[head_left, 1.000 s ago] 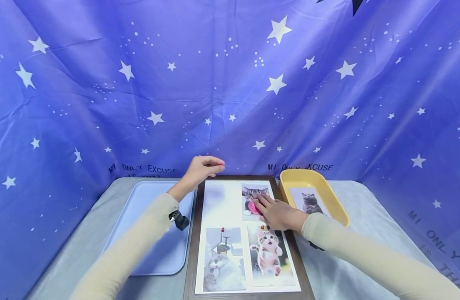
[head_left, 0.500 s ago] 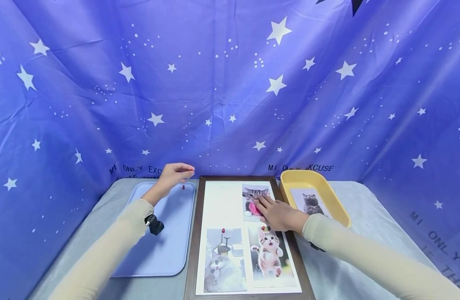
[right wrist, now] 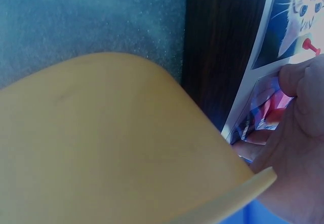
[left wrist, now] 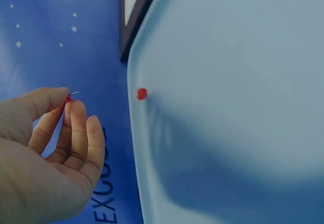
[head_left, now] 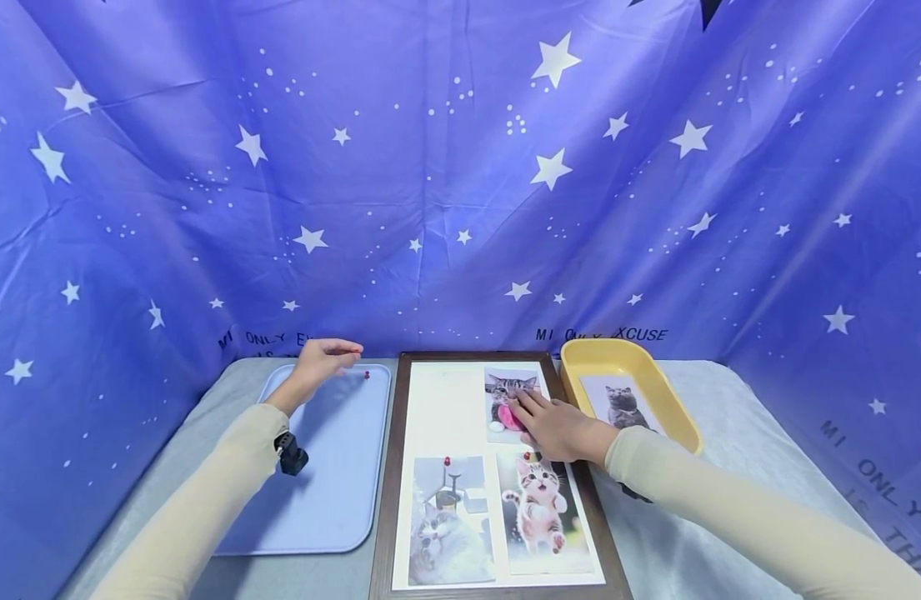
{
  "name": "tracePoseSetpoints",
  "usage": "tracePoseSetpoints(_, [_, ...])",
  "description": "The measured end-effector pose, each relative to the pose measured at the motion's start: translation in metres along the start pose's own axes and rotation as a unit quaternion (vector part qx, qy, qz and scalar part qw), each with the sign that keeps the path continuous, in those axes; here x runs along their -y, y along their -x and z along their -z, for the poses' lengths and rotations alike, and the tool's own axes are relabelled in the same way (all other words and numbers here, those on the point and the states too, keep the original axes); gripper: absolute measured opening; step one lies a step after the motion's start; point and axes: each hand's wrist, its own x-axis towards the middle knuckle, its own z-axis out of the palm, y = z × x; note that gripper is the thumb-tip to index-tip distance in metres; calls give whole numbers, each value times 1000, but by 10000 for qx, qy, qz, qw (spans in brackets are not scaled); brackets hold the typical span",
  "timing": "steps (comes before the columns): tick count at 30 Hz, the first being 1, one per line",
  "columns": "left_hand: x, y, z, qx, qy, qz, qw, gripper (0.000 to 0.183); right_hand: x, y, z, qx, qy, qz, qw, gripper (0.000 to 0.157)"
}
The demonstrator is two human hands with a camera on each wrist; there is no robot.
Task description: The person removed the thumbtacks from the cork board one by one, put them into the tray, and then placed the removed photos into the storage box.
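Note:
My left hand (head_left: 317, 367) hovers over the far end of the blue tray (head_left: 332, 483). Between thumb and fingertip it pinches a red push pin (left wrist: 68, 98), whose metal point sticks out in the left wrist view. A second red push pin (left wrist: 142, 94) lies on the tray near its far rim. My right hand (head_left: 563, 429) rests with extended fingers on a photo of a tabby cat with a pink ball (head_left: 496, 387), covering part of it. That photo lies at the far right of a white board (head_left: 441, 408) with a dark frame.
Nearer on the board are a grey-and-white cat photo (head_left: 448, 546) and a leaping kitten photo (head_left: 538, 512), each with a red pin at its top. A yellow tub (head_left: 673, 404) to the right holds a grey cat photo (head_left: 623, 404). A starry blue curtain (head_left: 430, 167) hangs behind.
My left hand has moved left and slightly nearer, from beyond the board's far edge to over the tray, still pinching the push pin. The right hand stays on the photo.

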Motion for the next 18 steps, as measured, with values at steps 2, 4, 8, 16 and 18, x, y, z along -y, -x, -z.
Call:
tracePoseSetpoints(2, [4,-1,2,-10,-57,40,10000,34,0,0,0,4,18,19,10000,59])
tracePoseSetpoints(4, [8,-2,4,10,-79,91,9999,34,0,0,0,33,30,11,10000,59])
tracePoseSetpoints(8, [14,-3,7,100,-13,191,9998,33,-2,-1,0,69,6,-6,10000,58])
tracePoseSetpoints(16, [25,-4,7,247,-6,316,9992,34,-3,-1,-3,18,-34,15,10000,59])
tracePoseSetpoints(18, [28,-4,7,264,-72,364,9990,33,-3,-2,-3,-8,-27,33,10000,59])
